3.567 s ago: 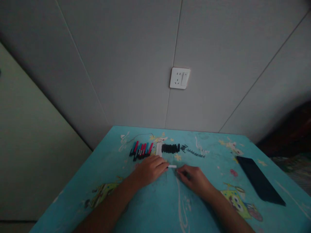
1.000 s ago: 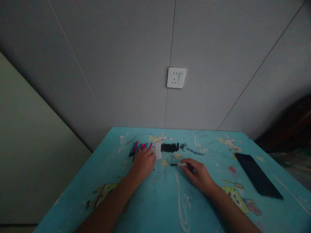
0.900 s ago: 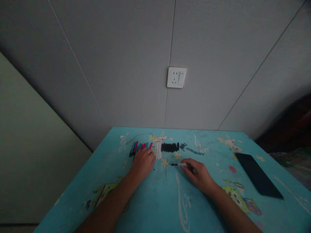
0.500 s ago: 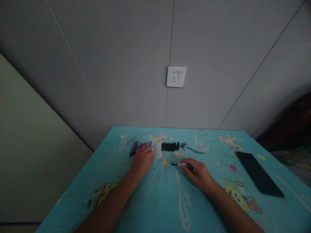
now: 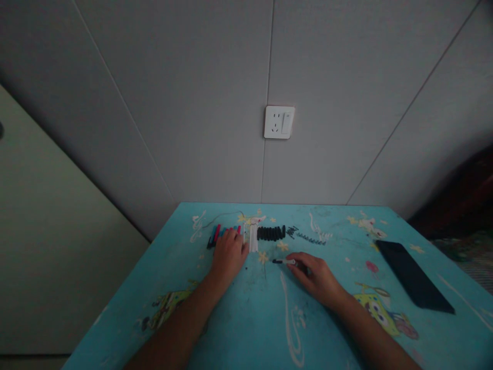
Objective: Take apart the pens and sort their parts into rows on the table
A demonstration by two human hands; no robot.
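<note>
My right hand pinches a short pen part with a dark front end and a pale body, held just above the tabletop and pointing left. My left hand reaches over the row of coloured tubes, red, blue and black, and hides part of them. Its fingers lie forward with the thumb apart; whatever is under the fingertips is hidden. One thin white stick stands out by those fingers. Right of it lie several white sticks side by side, then a row of black ribbed grips.
Small dark springs lie right of the grips, some in a tangle. A dark flat rectangular object rests on the right of the blue patterned table. Behind stands a grey wall with a socket.
My left hand has shifted slightly to the right, closer to the white sticks. My right hand keeps the pen part in nearly the same spot. The view has moved a little.
</note>
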